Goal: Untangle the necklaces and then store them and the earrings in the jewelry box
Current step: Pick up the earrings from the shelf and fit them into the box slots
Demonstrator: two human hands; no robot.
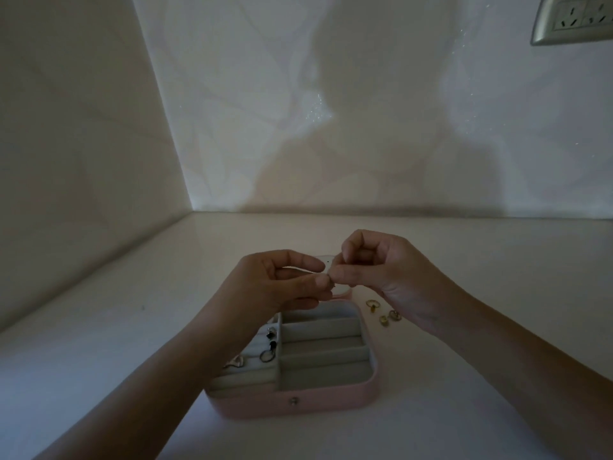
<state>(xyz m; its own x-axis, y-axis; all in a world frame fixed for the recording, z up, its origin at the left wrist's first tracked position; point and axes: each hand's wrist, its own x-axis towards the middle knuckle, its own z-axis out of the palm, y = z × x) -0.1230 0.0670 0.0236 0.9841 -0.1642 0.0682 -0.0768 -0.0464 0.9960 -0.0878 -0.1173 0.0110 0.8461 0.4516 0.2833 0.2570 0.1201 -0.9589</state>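
Note:
A pink jewelry box (298, 398) lies open on the table, its grey lining split into slots. Several earrings (268, 346) sit in its left compartment. Above the box my left hand (282, 287) and my right hand (381, 263) meet fingertip to fingertip, both pinching a tiny piece (330, 277) that is too small and dim to name. Three gold earrings (384, 313) lie loose on the table just right of the box, under my right wrist. No necklace shows.
The box's lid (341, 292) stands behind my fingers. A wall runs along the left and another at the back, meeting in a corner. A socket plate (574, 19) is high on the right. The light is dim.

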